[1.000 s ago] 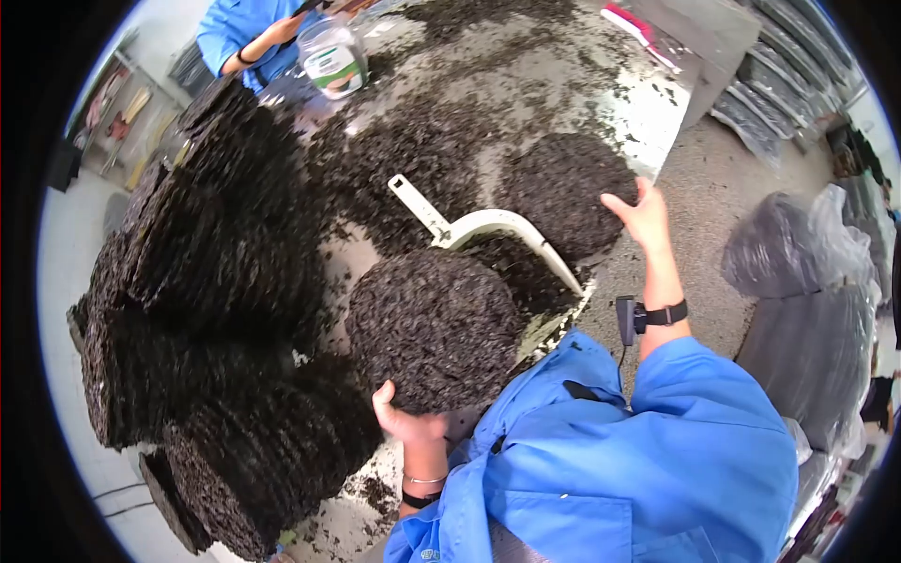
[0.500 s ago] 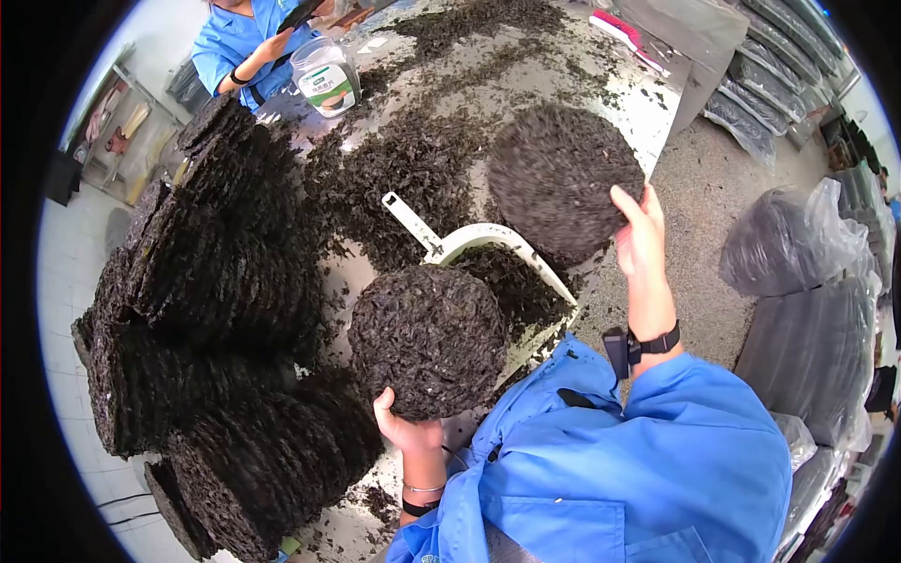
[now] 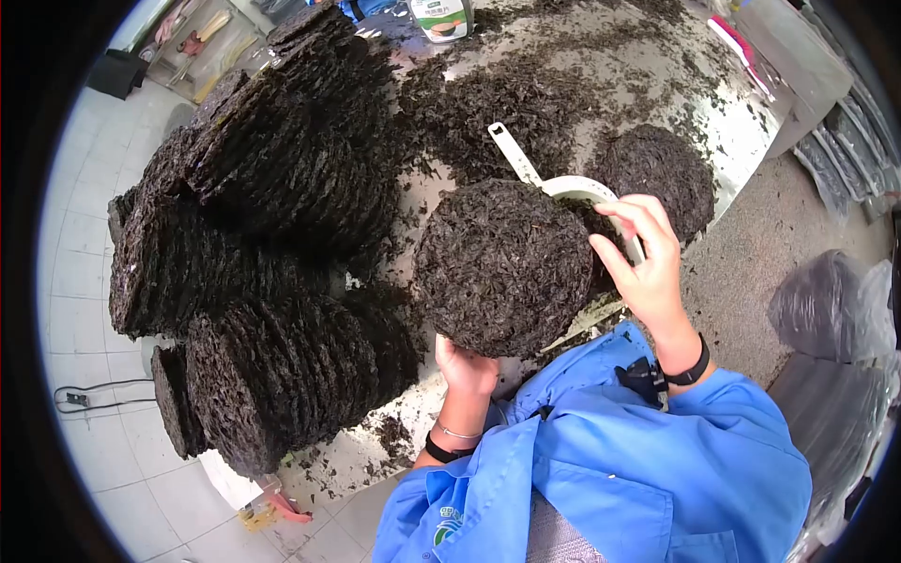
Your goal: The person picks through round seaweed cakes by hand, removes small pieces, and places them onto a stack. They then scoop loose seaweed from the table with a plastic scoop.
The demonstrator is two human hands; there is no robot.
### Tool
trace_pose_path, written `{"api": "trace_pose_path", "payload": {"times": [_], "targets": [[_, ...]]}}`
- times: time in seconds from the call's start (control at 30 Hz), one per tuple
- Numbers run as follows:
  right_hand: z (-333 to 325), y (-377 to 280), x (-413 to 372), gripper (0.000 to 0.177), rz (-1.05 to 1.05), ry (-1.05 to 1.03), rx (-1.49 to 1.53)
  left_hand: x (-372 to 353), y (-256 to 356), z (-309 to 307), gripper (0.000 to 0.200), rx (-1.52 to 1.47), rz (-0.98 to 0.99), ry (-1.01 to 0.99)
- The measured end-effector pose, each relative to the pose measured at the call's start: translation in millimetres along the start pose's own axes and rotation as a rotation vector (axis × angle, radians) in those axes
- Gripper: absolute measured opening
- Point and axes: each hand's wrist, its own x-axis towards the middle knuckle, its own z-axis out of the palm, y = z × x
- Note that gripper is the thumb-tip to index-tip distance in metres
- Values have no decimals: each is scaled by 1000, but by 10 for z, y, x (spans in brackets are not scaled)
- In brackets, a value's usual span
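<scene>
My left hand [image 3: 466, 369] grips the lower edge of a round, dark dried seaweed cake [image 3: 502, 267], its face tilted up toward me. At that cake's right edge, my right hand [image 3: 648, 263] has its thumb and fingers apart, holding nothing. Partly hidden behind the cake and the right hand is a white dustpan [image 3: 577, 186] with dark scraps in it. Beyond my right hand, a second seaweed cake [image 3: 657, 178] lies near the table's right edge. Tall stacks of seaweed cakes [image 3: 291, 159] lean on the left, with another row [image 3: 296, 375] standing on edge in front.
Loose seaweed flakes [image 3: 507, 108] are heaped behind the dustpan. A labelled plastic jar [image 3: 441, 19] stands at the back, and a red-backed brush [image 3: 737, 47] lies at the far right corner. Plastic-wrapped bundles [image 3: 821, 305] sit beyond the table on the right.
My right hand has released the second cake at the table's right side and come down to the edge of the cake in my left hand. The whole view has shifted.
</scene>
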Motion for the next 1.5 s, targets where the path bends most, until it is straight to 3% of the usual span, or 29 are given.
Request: {"api": "trace_pose_path", "payload": {"times": [0.07, 0.17, 0.27, 0.33, 0.5, 0.63, 0.73, 0.83, 0.93, 1.07, 1.27, 1.37, 1.5], "targets": [[104, -18, 87, 23, -182, -13, -33, -7, -31, -11, 48, -1, -3, -44], [307, -84, 56, 21, -197, -71, -43, -52, -44, -76, 48, 30, 8, -214], [394, -101, 23, 17, -70, -56, 59, -81, -20, -147, 58, 173, 77, -1], [424, -81, 27, 13, -172, 20, -23, -95, -6, -251, 58, 172, 82, -55], [439, -83, 19, 11, -159, 6, -13, -96, -9, -231, 57, 223, 95, -213], [449, -73, 1, 9, -14, -108, 46, -82, 9, -259, 55, 291, 111, -273], [369, -22, 43, 8, -2, -260, -29, -101, -22, -303, 53, 225, 84, -160], [304, 31, 50, 8, 19, -269, 284, -41, 5, -325, 50, 72, 56, -225], [213, 147, -33, 7, 143, -157, 722, -34, 42, -379, 48, 66, 95, -162], [121, 205, -74, 9, 58, -48, 141, -44, 49, -375, 49, 146, 183, -190], [368, -187, -82, 11, 38, -56, 103, -94, -9, -328, 56, 188, 135, -236], [441, -204, -47, 14, 122, -68, 105, -118, 12, -261, 60, 182, 127, -359], [487, -272, -38, 13, 209, -55, 204, -129, 38, -295, 64, 245, 147, -317]]}}
